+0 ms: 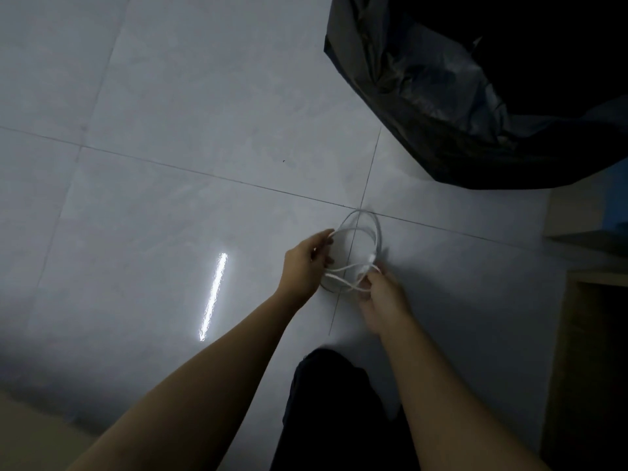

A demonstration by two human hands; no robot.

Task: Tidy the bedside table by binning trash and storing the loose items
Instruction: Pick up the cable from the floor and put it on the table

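A thin white cable (368, 229) is wound into a loose coil and hangs in the air above the pale tiled floor. My left hand (307, 265) holds the coil's left side, its fingers curled round the strands. My right hand (379, 294) pinches the lower right part of the coil, where a loose end and a small connector cross the loops. A black bin bag (441, 90) stands wide open at the upper right, its inside dark.
Pale grey floor tiles (176, 137) fill most of the view, with a bright light streak at the lower left. A wooden furniture edge (584, 300) runs down the right side. My dark trouser leg (336, 402) shows at the bottom centre.
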